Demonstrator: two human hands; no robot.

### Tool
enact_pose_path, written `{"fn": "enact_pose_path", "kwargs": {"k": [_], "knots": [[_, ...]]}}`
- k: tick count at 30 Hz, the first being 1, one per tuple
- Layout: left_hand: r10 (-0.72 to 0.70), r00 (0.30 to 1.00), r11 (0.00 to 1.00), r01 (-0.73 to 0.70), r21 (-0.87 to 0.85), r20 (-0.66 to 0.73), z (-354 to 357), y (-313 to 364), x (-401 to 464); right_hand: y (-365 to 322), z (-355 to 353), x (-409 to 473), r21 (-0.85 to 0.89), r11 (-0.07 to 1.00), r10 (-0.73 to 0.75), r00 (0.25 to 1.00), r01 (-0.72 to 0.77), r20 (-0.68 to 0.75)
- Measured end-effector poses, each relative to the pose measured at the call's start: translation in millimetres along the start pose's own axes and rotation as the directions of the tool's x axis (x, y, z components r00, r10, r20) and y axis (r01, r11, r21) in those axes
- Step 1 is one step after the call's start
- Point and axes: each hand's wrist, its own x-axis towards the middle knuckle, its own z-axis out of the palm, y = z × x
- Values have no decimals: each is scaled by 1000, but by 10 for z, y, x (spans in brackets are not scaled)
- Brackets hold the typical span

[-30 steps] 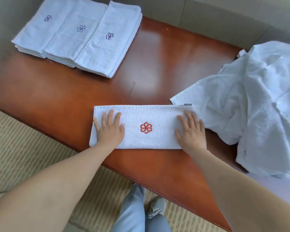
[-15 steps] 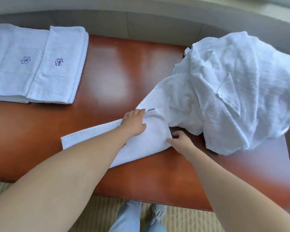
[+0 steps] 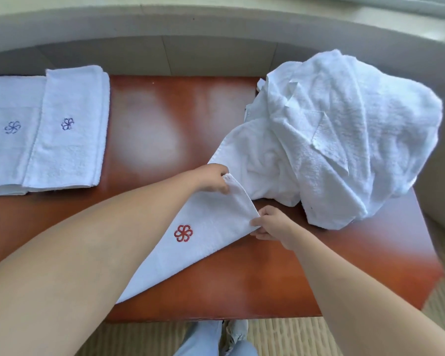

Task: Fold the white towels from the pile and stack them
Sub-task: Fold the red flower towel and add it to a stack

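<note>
A long folded white towel with a red flower emblem [image 3: 208,227] lies slanted on the wooden table [image 3: 165,119]. My left hand [image 3: 212,177] pinches its far right corner, lifted off the table. My right hand [image 3: 271,223] pinches the near right corner. My left forearm hides the towel's left part. A loose pile of white towels [image 3: 344,129] sits at the right, just behind the held end. Folded towels with blue emblems [image 3: 67,129] lie side by side at the far left.
The table's front edge runs close to my body, its right edge near the pile. A grey wall and ledge [image 3: 216,39] stand behind the table. Striped carpet [image 3: 280,337] and my legs [image 3: 213,340] show below.
My hands went from pressing flat on the towel to pinching its right end corners. That end has lifted, and the red emblem shows again. The view shifted right.
</note>
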Motion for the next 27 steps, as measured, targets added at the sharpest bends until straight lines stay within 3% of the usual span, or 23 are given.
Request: {"fn": "enact_pose_path", "kwargs": {"k": [7,13,18,21,27], "knots": [[-3,977,997,-13,-73,-215,-421,-154,-898,-583,74,-527,-274,922,-288,957,272,-21],[-77,894,992,24,-125,-441,-717,-308,-2107,-1249,407,-1357,-581,645,-578,814,496,54],[-166,797,975,45,-218,-581,-841,-468,-3110,-1699,811,-2042,-670,441,-724,678,597,128],[-168,773,974,33,-226,-612,-878,-553,-3629,-1896,1059,-2362,-678,358,-777,607,642,164],[-253,801,962,149,-229,-543,-956,-813,-4349,-2157,1540,-2849,-669,219,-817,508,710,272]]}}
